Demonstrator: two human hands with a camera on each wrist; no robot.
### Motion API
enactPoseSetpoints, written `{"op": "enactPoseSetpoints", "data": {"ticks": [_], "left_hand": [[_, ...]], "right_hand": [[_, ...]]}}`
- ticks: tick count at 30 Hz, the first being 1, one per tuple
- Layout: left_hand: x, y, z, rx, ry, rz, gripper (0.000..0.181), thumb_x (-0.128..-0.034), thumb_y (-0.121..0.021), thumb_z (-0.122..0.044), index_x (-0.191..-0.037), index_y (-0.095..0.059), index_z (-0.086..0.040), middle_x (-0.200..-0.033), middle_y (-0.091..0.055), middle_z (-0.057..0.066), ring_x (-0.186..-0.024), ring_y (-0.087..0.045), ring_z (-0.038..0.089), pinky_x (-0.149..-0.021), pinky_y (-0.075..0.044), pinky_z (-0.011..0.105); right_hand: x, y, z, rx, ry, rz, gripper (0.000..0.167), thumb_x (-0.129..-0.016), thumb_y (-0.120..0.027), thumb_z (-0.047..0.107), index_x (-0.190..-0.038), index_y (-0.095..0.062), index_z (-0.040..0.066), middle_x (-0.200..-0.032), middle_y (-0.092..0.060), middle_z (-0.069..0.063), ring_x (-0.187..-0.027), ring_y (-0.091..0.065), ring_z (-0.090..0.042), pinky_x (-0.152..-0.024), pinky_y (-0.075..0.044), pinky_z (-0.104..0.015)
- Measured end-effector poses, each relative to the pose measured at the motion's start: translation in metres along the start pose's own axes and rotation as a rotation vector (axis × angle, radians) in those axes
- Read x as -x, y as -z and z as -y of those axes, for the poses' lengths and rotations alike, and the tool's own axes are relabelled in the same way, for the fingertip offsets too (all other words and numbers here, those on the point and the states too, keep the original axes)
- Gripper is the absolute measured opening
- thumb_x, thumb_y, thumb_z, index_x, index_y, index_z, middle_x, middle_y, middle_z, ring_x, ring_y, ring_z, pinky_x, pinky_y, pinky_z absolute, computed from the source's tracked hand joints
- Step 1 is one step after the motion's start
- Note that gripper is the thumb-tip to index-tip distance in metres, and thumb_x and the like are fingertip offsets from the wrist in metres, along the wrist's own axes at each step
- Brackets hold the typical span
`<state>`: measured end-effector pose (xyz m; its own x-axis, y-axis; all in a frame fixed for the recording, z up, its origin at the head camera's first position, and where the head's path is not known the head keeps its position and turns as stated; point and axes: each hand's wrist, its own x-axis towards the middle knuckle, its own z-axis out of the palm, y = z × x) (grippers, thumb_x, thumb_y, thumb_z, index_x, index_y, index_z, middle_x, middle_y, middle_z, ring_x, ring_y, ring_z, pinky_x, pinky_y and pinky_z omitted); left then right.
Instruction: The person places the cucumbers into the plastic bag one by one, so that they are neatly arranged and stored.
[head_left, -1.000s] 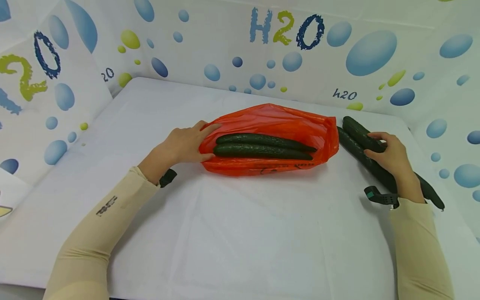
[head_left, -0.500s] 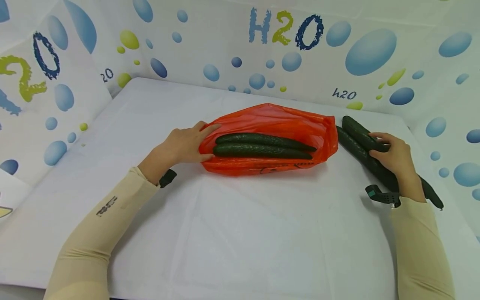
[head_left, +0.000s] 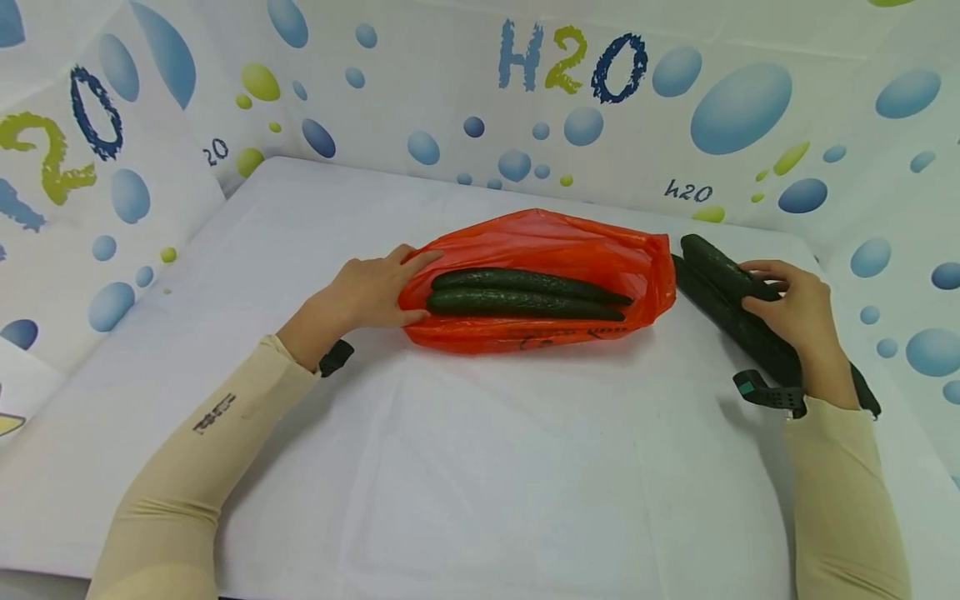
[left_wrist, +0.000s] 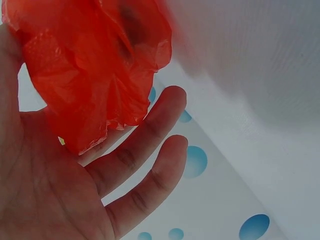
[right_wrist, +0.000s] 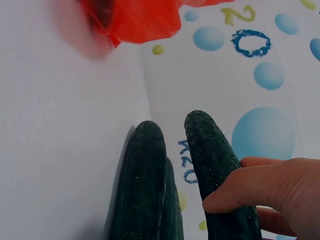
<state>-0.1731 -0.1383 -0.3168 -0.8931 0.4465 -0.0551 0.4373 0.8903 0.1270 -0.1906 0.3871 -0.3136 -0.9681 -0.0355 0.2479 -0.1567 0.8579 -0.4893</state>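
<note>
At its left end, my left hand holds the mouth of a red plastic bag, with film between thumb and fingers in the left wrist view. Two dark green cucumbers lie side by side inside the bag. Over on the right, my right hand pinches another cucumber between thumb and fingers. In the right wrist view this cucumber is apart from two more cucumbers beside it on the table. My right hand and wrist partly hide these from the head camera.
A white cloth covers the table. Behind and at the sides hang white curtains printed with blue and green drops. Each wrist wears a black strap. The bag's right end lies close to the far tips of the loose cucumbers.
My right hand has shifted slightly to the right, still gripping the cucumber, whose far tip has moved slightly left. My left hand and the bag stay practically still.
</note>
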Motion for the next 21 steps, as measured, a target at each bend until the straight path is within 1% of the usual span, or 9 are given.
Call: {"op": "enactPoseSetpoints", "data": {"ticks": [6,8,9,11,12,14,15,17,21], "left_hand": [[0.001,0.000,-0.001,-0.001,0.004,0.005,0.083,-0.0872,-0.069,-0.041,-0.154,-0.026,-0.017,-0.141,-0.041,0.020,-0.070,-0.062,0.026,-0.063,-0.056,0.041],[0.001,0.000,-0.001,-0.003,0.006,0.008,0.084,-0.0870,-0.069,-0.041,-0.154,-0.026,-0.017,-0.141,-0.042,0.020,-0.070,-0.062,0.026,-0.064,-0.056,0.041],[0.001,0.000,-0.001,-0.005,0.005,0.009,0.084,-0.0870,-0.069,-0.041,-0.154,-0.026,-0.017,-0.141,-0.042,0.020,-0.070,-0.062,0.026,-0.064,-0.056,0.041],[0.001,0.000,-0.001,-0.008,0.005,0.008,0.084,-0.0869,-0.070,-0.041,-0.154,-0.026,-0.017,-0.141,-0.042,0.020,-0.071,-0.062,0.026,-0.063,-0.056,0.041],[0.001,0.000,-0.001,-0.010,0.006,0.009,0.084,-0.0869,-0.070,-0.042,-0.154,-0.026,-0.017,-0.141,-0.042,0.020,-0.070,-0.062,0.026,-0.063,-0.056,0.041],[0.001,0.000,-0.001,-0.011,0.006,0.010,0.084,-0.0869,-0.069,-0.042,-0.154,-0.026,-0.017,-0.141,-0.042,0.020,-0.069,-0.062,0.026,-0.063,-0.056,0.041],[0.001,0.000,-0.001,-0.011,0.007,0.010,0.084,-0.0869,-0.069,-0.042,-0.154,-0.026,-0.017,-0.141,-0.041,0.020,-0.069,-0.061,0.026,-0.062,-0.056,0.041],[0.000,0.000,0.000,-0.013,0.011,0.013,0.084,-0.0870,-0.069,-0.042,-0.154,-0.025,-0.018,-0.142,-0.041,0.020,-0.066,-0.061,0.026,-0.062,-0.055,0.041],[0.000,0.000,0.000,-0.014,0.009,0.013,0.083,-0.0873,-0.068,-0.042,-0.154,-0.025,-0.018,-0.142,-0.041,0.020,-0.066,-0.060,0.026,-0.060,-0.055,0.040]], "right_hand": [[0.001,0.002,0.008,-0.009,0.008,-0.020,0.046,-0.087,-0.065,0.000,-0.132,-0.057,0.004,-0.126,-0.055,-0.028,-0.114,-0.050,-0.048,-0.071,-0.031,-0.017],[0.001,0.003,0.010,-0.007,0.012,-0.042,0.045,-0.087,-0.067,0.001,-0.131,-0.059,0.005,-0.125,-0.057,-0.025,-0.111,-0.052,-0.042,-0.070,-0.032,-0.015],[0.001,0.003,0.011,-0.008,0.016,-0.054,0.045,-0.087,-0.068,0.002,-0.131,-0.060,0.006,-0.123,-0.059,-0.021,-0.109,-0.053,-0.034,-0.070,-0.033,-0.015],[0.002,0.004,0.014,-0.015,0.034,-0.089,0.044,-0.086,-0.069,0.004,-0.129,-0.062,0.007,-0.115,-0.062,-0.002,-0.102,-0.054,-0.014,-0.068,-0.034,-0.012],[0.002,0.005,0.016,-0.025,0.046,-0.110,0.043,-0.085,-0.070,0.004,-0.128,-0.063,0.008,-0.110,-0.061,0.008,-0.097,-0.051,-0.005,-0.068,-0.034,-0.011],[0.003,0.006,0.021,-0.056,0.074,-0.148,0.043,-0.084,-0.070,0.005,-0.126,-0.065,0.008,-0.102,-0.055,0.026,-0.090,-0.045,0.008,-0.069,-0.035,-0.010],[0.004,0.007,0.024,-0.076,0.088,-0.162,0.043,-0.084,-0.070,0.004,-0.126,-0.065,0.008,-0.099,-0.051,0.032,-0.088,-0.043,0.013,-0.071,-0.035,-0.010],[0.005,0.008,0.030,-0.116,0.110,-0.185,0.043,-0.083,-0.070,0.004,-0.125,-0.066,0.009,-0.097,-0.049,0.037,-0.088,-0.045,0.014,-0.073,-0.035,-0.009],[0.008,0.011,0.042,-0.164,0.122,-0.204,0.044,-0.083,-0.071,0.004,-0.126,-0.066,0.011,-0.101,-0.052,0.035,-0.090,-0.048,0.011,-0.076,-0.036,-0.008]]}}
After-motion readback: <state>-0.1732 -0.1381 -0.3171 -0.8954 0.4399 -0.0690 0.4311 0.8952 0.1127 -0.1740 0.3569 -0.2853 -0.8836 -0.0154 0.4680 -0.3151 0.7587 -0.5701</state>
